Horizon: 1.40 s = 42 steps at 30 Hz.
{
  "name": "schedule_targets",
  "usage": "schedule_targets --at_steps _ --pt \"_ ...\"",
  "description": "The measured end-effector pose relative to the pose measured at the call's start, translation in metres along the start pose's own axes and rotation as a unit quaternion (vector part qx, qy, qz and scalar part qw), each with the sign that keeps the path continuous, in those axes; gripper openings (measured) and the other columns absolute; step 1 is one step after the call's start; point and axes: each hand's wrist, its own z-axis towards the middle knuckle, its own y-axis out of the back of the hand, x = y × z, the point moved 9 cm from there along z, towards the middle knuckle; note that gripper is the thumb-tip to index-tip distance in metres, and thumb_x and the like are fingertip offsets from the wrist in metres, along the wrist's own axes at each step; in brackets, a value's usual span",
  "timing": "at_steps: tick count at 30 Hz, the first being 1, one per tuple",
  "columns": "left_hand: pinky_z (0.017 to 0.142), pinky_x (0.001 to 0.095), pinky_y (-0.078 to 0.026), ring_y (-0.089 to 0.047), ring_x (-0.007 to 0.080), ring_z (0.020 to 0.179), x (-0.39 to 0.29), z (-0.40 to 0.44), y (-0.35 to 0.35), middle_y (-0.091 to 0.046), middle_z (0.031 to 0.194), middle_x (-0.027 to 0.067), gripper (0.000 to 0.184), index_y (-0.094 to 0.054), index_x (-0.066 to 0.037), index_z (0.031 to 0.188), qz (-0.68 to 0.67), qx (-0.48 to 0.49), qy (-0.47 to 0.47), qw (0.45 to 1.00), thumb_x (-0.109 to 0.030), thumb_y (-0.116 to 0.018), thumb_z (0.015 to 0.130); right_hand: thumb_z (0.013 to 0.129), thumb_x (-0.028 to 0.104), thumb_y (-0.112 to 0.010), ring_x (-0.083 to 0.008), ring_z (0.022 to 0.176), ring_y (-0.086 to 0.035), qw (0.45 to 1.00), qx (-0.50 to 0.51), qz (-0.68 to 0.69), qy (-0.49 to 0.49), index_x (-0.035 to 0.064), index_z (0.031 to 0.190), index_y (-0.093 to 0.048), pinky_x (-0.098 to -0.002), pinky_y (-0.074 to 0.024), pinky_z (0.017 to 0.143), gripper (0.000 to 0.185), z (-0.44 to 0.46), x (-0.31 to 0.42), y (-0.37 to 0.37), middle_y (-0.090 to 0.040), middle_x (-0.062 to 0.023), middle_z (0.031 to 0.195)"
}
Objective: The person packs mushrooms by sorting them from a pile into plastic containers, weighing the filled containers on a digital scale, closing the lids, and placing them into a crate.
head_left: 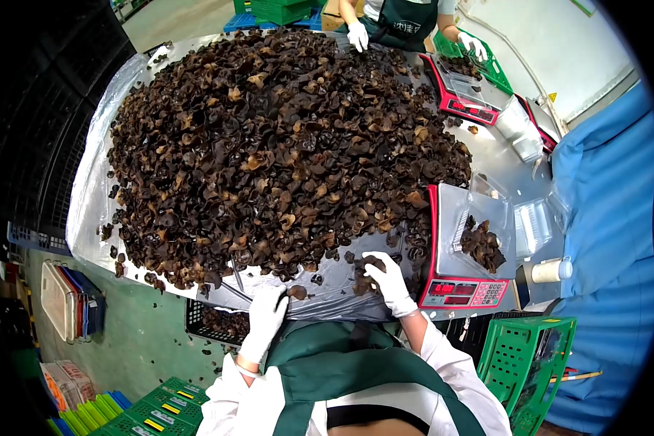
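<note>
My left hand (267, 316), in a white glove, is closed at the front edge of the table. From its fingers extend two thin metal blades, apparently scissors (237, 292), spread apart toward the pile; their handles are hidden. My right hand (389, 285), gloved too, is closed on dark wood ear mushrooms (363, 280) just left of the near scale. A large heap of wood ear mushrooms (283, 160) covers most of the table. A loose brown piece (297, 292) lies between my hands.
The red scale (463, 291) at right bears a clear tray with mushrooms (482, 245). More clear trays (532, 227) and a white-lidded container (552, 270) stand beyond. Across the table, a gloved co-worker (403, 22) stands near another scale (469, 109). Crates (527, 363) flank me below.
</note>
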Motion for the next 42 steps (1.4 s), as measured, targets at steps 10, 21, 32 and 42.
schedule_targets --at_steps 10,21,32,42 --pt "0.078 0.0327 -0.051 -0.061 0.0186 0.093 0.033 -0.017 -0.035 -0.064 0.095 0.0055 0.033 -0.061 -0.007 0.106 -0.674 0.037 0.326 0.661 -0.036 -0.053 0.093 0.096 0.030 -0.050 -0.0310 0.105 -0.059 0.853 0.087 0.501 -0.119 0.0106 0.127 -0.051 -0.0299 -0.0522 0.050 0.037 0.007 -0.024 -0.005 -0.056 -0.0168 0.121" --pt "0.073 0.0296 -0.048 -0.059 0.0199 0.077 -0.096 0.065 -0.067 -0.060 0.095 0.0075 0.031 -0.064 -0.007 0.107 -0.248 0.170 -0.043 0.953 -0.016 -0.071 0.079 0.096 0.030 -0.053 -0.0196 0.089 -0.061 0.937 -0.008 0.348 0.035 0.0129 0.111 -0.056 -0.0278 -0.0501 0.054 0.023 -0.002 0.020 0.045 -0.062 -0.0094 0.106" --pt "0.066 0.0382 -0.046 -0.056 0.0268 0.080 -0.124 0.055 -0.118 -0.054 0.091 0.0094 0.030 -0.059 -0.008 0.111 -0.009 0.146 -0.286 0.947 -0.016 -0.060 0.082 0.095 0.028 -0.054 -0.0230 0.094 -0.058 0.829 -0.016 0.559 -0.006 0.0086 0.116 -0.054 -0.0302 -0.0518 0.062 0.028 -0.031 -0.012 0.030 -0.059 -0.0102 0.108" --pt "0.079 0.0305 -0.048 -0.061 0.0193 0.087 -0.086 0.093 -0.124 -0.064 0.093 0.0071 0.021 -0.061 -0.003 0.105 -0.284 0.144 -0.018 0.948 -0.007 -0.062 0.084 0.097 0.027 -0.048 -0.0259 0.094 -0.060 0.844 0.003 0.536 0.024 0.0121 0.127 -0.047 -0.0328 -0.0542 0.059 0.033 -0.070 0.049 0.059 -0.059 -0.0127 0.110"
